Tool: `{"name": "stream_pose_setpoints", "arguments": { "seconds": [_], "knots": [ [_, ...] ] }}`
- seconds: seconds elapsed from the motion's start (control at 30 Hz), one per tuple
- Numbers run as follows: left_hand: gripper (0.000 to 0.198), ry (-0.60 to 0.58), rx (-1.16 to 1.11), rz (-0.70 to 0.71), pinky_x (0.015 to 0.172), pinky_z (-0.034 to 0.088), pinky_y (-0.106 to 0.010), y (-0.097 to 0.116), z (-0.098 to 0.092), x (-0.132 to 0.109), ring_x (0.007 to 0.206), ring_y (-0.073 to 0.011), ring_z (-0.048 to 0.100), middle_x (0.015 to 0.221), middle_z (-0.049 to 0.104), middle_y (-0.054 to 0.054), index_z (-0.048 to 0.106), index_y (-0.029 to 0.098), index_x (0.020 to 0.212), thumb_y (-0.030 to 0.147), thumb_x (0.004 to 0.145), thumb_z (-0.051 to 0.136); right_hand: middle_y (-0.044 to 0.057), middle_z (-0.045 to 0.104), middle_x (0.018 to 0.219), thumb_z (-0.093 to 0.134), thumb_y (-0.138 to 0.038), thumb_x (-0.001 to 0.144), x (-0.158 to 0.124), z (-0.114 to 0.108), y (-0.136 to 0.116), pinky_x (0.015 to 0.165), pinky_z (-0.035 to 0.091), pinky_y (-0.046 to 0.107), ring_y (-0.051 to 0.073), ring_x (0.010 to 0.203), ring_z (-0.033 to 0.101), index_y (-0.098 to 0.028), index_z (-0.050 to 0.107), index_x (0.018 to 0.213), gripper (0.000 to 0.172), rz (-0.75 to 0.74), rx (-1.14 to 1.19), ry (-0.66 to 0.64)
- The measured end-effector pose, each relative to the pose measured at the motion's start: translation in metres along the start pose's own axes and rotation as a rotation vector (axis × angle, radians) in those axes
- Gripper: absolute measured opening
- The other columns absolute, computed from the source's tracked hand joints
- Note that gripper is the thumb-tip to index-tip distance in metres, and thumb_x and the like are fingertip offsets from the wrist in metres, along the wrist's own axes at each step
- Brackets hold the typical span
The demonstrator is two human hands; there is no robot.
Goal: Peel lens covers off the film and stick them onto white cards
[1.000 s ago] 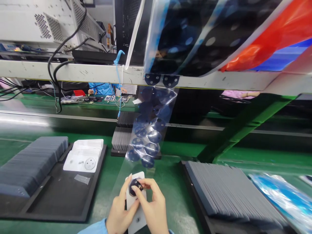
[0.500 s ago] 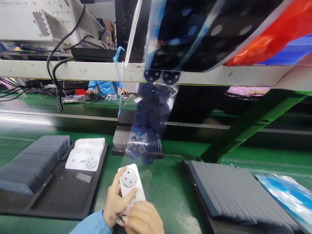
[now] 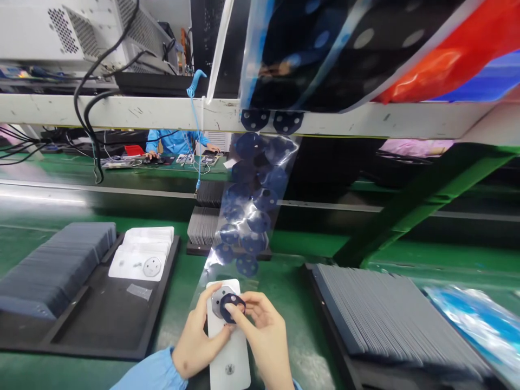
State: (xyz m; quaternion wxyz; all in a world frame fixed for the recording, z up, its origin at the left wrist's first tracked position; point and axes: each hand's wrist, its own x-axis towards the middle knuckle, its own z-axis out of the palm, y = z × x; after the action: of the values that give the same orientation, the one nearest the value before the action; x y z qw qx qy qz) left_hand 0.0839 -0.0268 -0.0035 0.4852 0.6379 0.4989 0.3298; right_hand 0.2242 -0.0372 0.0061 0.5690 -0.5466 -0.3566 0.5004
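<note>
My left hand [image 3: 197,340] grips a white socket plate [image 3: 228,346] upright above the green bench, thumb near its round socket. My right hand [image 3: 260,330] pinches a dark round film sticker [image 3: 229,304] and presses it over the socket's face. Just above them hangs a clear plastic strip [image 3: 252,211] carrying several more dark blue round stickers, reaching down from the shelf rail.
A black tray [image 3: 101,319] at left holds a row of grey cards [image 3: 52,265] and a stack of white socket plates [image 3: 142,254]. Another tray of grey cards [image 3: 390,319] lies at right. A person in blue works at the far bench [image 3: 174,142]. Cables hang from the rail.
Half a second ago the socket face was bare and my right hand was low by the plate's foot; now it has come up with a dark sticker laid over the socket.
</note>
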Motion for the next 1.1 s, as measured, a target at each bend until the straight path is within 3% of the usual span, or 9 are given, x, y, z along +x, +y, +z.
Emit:
{"name": "stream_pose_setpoints", "arguments": {
  "seconds": [0.37, 0.73, 1.1],
  "knots": [
    [0.06, -0.083, -0.033, -0.001, 0.098, 0.05, -0.021, 0.003, 0.001, -0.001, 0.112, -0.0115, 0.06, 0.12, 0.062, -0.006, 0.028, 0.021, 0.133, 0.031, 0.082, 0.057, 0.003, 0.062, 0.082, 0.077, -0.039, 0.065, -0.001, 0.002, 0.005, 0.072, 0.054, 0.015, 0.009, 0.073, 0.06, -0.013, 0.062, 0.082, 0.034, -0.034, -0.098, -0.007],
    [0.058, -0.084, -0.013, 0.037, 0.096, 0.051, -0.018, 0.004, 0.0, 0.0, 0.114, -0.0111, 0.059, 0.133, 0.053, -0.008, 0.032, 0.02, 0.131, 0.03, 0.08, 0.059, 0.003, 0.063, 0.08, 0.077, -0.037, 0.063, -0.002, 0.002, -0.002, 0.071, 0.052, 0.014, 0.009, 0.072, 0.059, -0.013, 0.063, 0.081, 0.033, -0.008, -0.113, -0.004],
    [0.058, -0.106, -0.007, 0.046, 0.096, 0.051, -0.016, 0.001, 0.0, 0.0, 0.111, -0.0091, 0.061, 0.124, 0.061, -0.003, 0.032, 0.023, 0.132, 0.029, 0.081, 0.059, 0.002, 0.063, 0.081, 0.077, -0.038, 0.063, -0.003, 0.003, -0.004, 0.07, 0.05, 0.013, 0.008, 0.073, 0.058, -0.014, 0.062, 0.082, 0.033, -0.005, -0.123, -0.011]
  ]
}}
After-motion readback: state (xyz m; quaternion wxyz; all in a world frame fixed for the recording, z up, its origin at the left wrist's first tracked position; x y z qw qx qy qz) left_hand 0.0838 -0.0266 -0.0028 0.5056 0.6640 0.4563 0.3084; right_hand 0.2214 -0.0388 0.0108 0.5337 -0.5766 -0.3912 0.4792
